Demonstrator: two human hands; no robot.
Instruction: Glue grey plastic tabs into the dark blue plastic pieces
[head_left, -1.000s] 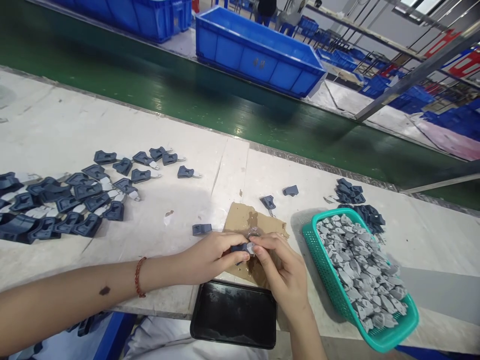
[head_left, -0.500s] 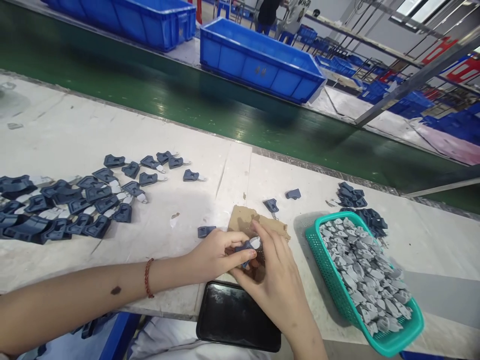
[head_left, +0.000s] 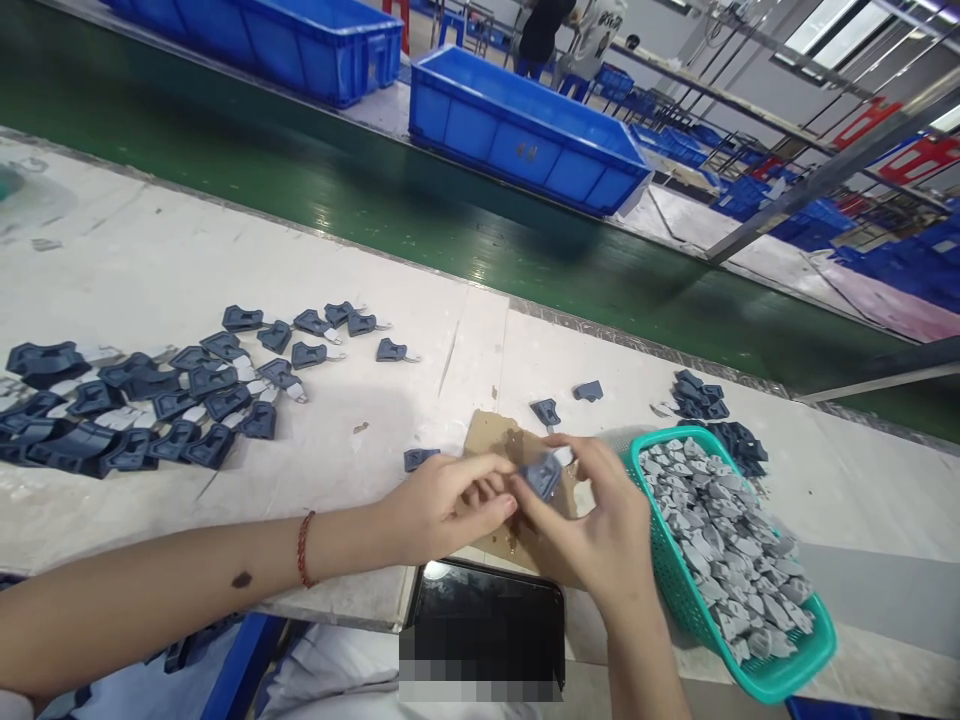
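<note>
My right hand (head_left: 611, 535) grips a dark blue plastic part with a white piece (head_left: 543, 476) between thumb and fingers, above a piece of brown cardboard (head_left: 487, 432). Close to its left side is my left hand (head_left: 442, 508), its fingers loosely curled and thumb apart from them, with nothing visible in its grip; whether a fingertip touches the part I cannot tell. A single dark blue part (head_left: 420, 459) lies just beyond my left hand. Another blue part with a light tip (head_left: 546, 411) rests at the cardboard's far edge.
At right stands a green basket (head_left: 660, 560) full of grey pieces (head_left: 720, 545), with dark blue parts (head_left: 701, 395) behind it. Many blue-and-white parts (head_left: 214, 380) spread across the left table. A phone (head_left: 487, 610) lies at the near edge. Blue bins (head_left: 525, 130) stand past the green strip (head_left: 360, 215).
The dark blue part has moved right and slightly up, from between both hands into my right hand's grip. My left hand's fingers have come off it.
</note>
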